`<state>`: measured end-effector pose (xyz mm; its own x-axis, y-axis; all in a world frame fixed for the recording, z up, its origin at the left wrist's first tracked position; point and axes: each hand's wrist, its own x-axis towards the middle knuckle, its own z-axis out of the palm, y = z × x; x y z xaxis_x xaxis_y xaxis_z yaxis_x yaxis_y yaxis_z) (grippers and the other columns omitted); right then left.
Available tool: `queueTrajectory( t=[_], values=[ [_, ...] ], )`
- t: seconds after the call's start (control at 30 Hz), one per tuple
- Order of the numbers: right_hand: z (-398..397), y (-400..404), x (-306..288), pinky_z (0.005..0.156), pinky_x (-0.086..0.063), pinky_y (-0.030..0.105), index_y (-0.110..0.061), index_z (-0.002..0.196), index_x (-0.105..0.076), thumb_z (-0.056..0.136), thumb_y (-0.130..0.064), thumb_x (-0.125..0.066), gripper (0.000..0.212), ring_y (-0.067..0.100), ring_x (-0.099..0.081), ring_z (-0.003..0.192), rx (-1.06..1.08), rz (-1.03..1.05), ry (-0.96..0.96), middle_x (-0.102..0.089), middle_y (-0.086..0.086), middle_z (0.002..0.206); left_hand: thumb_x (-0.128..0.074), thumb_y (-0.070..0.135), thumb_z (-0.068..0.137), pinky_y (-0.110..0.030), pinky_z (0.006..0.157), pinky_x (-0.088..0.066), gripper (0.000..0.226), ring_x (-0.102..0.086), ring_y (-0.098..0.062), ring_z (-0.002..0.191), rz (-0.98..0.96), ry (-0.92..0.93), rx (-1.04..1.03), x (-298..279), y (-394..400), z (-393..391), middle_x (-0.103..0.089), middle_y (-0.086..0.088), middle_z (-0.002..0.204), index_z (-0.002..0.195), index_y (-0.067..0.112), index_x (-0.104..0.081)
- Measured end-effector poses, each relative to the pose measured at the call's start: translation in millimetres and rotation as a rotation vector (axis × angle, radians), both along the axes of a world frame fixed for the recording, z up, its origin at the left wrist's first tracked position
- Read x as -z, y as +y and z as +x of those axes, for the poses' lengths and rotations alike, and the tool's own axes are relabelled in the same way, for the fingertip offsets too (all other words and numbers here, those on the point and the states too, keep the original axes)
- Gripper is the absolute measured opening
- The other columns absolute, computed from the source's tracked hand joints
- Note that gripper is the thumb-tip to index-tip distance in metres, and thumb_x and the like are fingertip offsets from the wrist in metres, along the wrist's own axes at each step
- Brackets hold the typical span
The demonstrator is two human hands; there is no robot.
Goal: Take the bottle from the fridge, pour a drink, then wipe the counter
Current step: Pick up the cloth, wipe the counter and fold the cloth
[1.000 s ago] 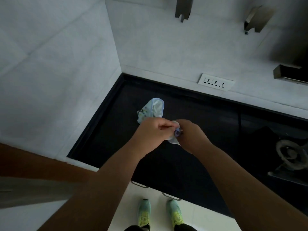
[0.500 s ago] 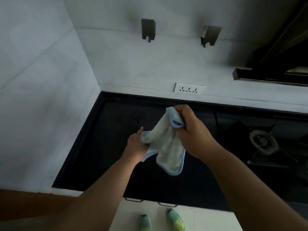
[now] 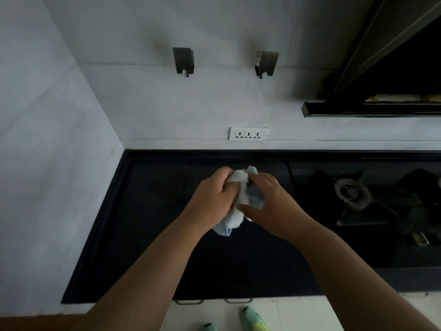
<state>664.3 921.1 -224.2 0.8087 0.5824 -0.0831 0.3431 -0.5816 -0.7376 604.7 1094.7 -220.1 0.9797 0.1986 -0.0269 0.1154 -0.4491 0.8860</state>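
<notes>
Both hands, left hand [image 3: 212, 199] and right hand [image 3: 269, 201], bunch the cleaning cloth [image 3: 241, 199] above the dark desk [image 3: 148, 211], fingers curled around it; a loose bundle, probably, could wipe poorly.

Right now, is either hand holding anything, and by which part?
Both hold the bunched cloth above the counter: the left hand grips its left side, the right hand its right.
</notes>
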Motion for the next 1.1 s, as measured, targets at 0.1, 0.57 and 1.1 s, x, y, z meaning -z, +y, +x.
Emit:
queueTrajectory(
  t=[0.1, 0.57, 1.1],
  values=[
    [1.3, -1.3, -8.7, 0.083, -0.044, 0.005, -0.028, 0.130, -0.061, 0.091, -0.025, -0.076, 0.042, -0.003, -0.059, 0.105, 0.120, 0.096, -0.085, -0.053, -0.013, 0.125, -0.056, 0.022, 0.102, -0.016, 0.081, -0.055, 0.018, -0.068, 0.001, 0.096, -0.001, -0.085, 0.094, -11.9, -5.6, -2.6, -0.071, 0.013, 0.104, 0.115, 0.028, -0.068],
    [-11.2, -75.8, -27.5, 0.068, -0.056, 0.015, -0.042, 0.104, -0.064, 0.094, -0.012, -0.070, 0.033, -0.003, -0.069, 0.087, 0.414, 0.287, -0.013, -0.072, -0.013, 0.095, -0.058, 0.028, 0.103, -0.024, 0.071, -0.060, 0.024, -0.069, 0.001, 0.081, 0.221, -0.024, 0.242, 12.9, -44.0, 28.1, -0.069, 0.015, 0.102, 0.124, 0.037, -0.054],
    [-51.6, -327.4, -47.9, 0.064, -0.055, 0.020, -0.037, 0.107, -0.062, 0.087, -0.023, -0.074, 0.027, 0.002, -0.064, 0.082, 0.760, 0.133, -0.080, -0.067, -0.015, 0.092, -0.062, 0.010, 0.095, -0.026, 0.093, -0.059, 0.035, -0.066, 0.002, 0.109, 0.069, -0.111, 0.498, -20.1, -286.0, 46.4, -0.069, 0.015, 0.119, 0.123, 0.031, -0.066]
  ],
)
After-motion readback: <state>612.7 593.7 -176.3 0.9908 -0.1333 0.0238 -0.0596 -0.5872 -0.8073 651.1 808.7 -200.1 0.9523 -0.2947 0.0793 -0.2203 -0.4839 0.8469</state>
